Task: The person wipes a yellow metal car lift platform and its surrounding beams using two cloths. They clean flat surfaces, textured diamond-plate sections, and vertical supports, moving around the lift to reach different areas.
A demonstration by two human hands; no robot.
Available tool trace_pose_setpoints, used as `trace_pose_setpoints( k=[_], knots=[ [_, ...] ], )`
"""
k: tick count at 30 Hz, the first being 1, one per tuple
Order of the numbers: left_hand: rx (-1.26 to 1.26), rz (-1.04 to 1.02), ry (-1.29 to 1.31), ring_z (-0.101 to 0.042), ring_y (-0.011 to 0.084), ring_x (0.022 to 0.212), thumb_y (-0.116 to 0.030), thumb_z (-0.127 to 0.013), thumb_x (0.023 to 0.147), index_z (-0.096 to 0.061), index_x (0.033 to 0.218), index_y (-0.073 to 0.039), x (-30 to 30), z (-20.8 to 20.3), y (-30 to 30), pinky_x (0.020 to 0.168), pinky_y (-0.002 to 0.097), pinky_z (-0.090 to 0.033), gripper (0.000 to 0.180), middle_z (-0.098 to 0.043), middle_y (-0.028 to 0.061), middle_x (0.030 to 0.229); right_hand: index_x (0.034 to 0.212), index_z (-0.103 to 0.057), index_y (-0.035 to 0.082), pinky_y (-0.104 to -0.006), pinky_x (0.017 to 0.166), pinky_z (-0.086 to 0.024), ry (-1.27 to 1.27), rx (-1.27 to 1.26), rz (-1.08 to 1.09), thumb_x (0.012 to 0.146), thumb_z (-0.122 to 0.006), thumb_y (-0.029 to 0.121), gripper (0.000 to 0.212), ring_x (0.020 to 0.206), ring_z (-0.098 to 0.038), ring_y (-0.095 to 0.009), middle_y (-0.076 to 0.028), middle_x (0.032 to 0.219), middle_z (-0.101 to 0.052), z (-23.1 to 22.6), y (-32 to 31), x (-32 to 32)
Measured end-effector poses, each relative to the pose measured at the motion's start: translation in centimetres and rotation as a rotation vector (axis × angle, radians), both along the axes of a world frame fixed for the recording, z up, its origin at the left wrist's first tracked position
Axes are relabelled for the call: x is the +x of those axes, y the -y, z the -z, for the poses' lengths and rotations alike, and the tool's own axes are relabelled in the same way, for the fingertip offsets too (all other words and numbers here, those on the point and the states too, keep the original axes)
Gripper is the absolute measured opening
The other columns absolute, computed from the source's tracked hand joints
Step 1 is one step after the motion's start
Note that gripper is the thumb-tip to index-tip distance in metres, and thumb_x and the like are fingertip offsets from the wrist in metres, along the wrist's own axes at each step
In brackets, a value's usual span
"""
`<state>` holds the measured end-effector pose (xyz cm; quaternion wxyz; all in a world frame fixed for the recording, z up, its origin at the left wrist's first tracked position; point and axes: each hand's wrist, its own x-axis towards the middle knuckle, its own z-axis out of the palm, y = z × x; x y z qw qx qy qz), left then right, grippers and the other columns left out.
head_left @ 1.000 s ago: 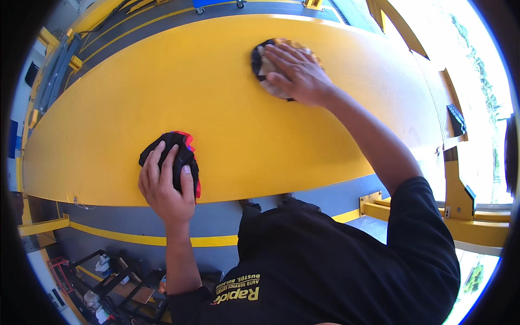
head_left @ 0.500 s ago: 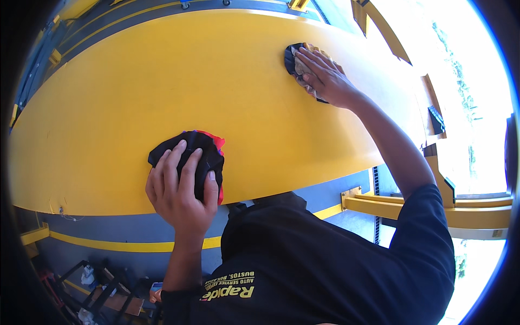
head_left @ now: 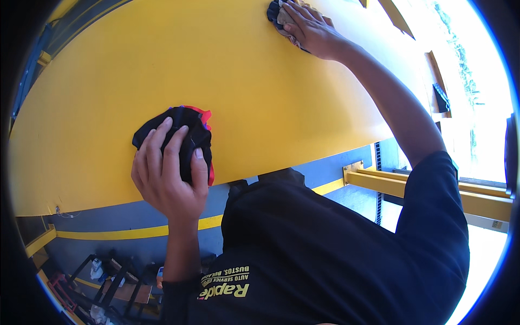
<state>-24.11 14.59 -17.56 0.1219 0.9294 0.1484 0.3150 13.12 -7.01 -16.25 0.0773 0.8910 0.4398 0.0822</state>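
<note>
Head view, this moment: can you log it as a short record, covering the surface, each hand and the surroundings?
Surface: broad, smooth yellow panel
Left hand: fingers spread over a black cloth with red at its edge, toward the panel's near side
Right hand: laid over a dark-and-grey cloth, farther out, by the picture's upper edge
Clothing: black short-sleeved shirt
Floor: blue-grey, with a yellow stripe
Right side: yellow beam; bright, washed-out background

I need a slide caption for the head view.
Left hand on a black-and-red cloth, right hand on a crumpled cloth, over a yellow surface.
</note>
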Motion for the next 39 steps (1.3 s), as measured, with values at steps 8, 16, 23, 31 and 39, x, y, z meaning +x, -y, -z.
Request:
trace_pose_setpoints(
  k=[8, 16, 23, 31, 39],
  knots=[
    [-0.004, -0.004, 0.026, -0.064, 0.0293, 0.128, -0.031, -0.071, 0.092, -0.08, 0.117, -0.014, 0.1, 0.0, 0.1, 0.112, 0.0436, -0.041, 0.031, -0.073, 0.004, 0.137, 0.174, -0.02, 0.021, -0.0569, 0.13, -0.024, -0.073, 0.061, 0.02, 0.114, -0.041, 0.057, 0.073, 0.164, -0.023, -0.036, -0.008, 0.179, -0.023, -0.2, 1.6, -0.8],
    [-0.012, 0.006, 0.032, -0.066, 0.0297, 0.125, -0.031, -0.071, 0.091, -0.08, 0.114, -0.014, -0.1, 0.3, -0.5, 0.11, 0.0431, -0.042, 0.03, -0.074, 0.0042, 0.135, 0.173, -0.024, 0.022, -0.0562, 0.13, -0.026, -0.049, 0.094, -0.036, 0.115, -0.044, 0.048, 0.066, 0.162, -0.026, -0.037, -0.007, 0.179, -0.024, 0.0, 2.0, -4.3],
    [-0.03, 0.021, 0.035, -0.068, 0.0304, 0.122, -0.031, -0.07, 0.09, -0.08, 0.113, -0.012, 0.4, 0.2, -0.2, 0.109, 0.0431, -0.044, 0.031, -0.077, 0.0057, 0.131, 0.172, -0.026, 0.024, -0.0583, 0.129, -0.027, -0.006, 0.144, 0.082, 0.114, -0.047, 0.045, 0.066, 0.161, -0.029, -0.04, -0.009, 0.176, -0.031, 1.7, 1.7, 2.1],
    [-0.052, 0.029, 0.02, -0.068, 0.0319, 0.123, -0.028, -0.067, 0.092, -0.079, 0.115, -0.01, 0.2, -0.2, -0.2, 0.109, 0.0431, -0.044, 0.031, -0.077, 0.0069, 0.131, 0.173, -0.026, 0.02, -0.0581, 0.131, -0.021, 0.033, 0.111, 0.052, 0.115, -0.038, 0.053, 0.067, 0.163, -0.025, -0.037, -0.008, 0.178, -0.027, 2.1, 2.7, 2.7],
    [-0.09, -0.01, 0.053, -0.068, 0.0321, 0.123, -0.026, -0.067, 0.093, -0.078, 0.114, -0.008, 0.0, 0.0, 0.0, 0.109, 0.0439, -0.045, 0.03, -0.077, 0.0068, 0.13, 0.173, -0.026, 0.02, -0.0588, 0.131, -0.019, -0.041, 0.166, -0.103, 0.114, -0.039, 0.054, 0.069, 0.164, -0.025, -0.037, -0.009, 0.177, -0.029, 0.8, -4.5, -7.0]
  ],
)
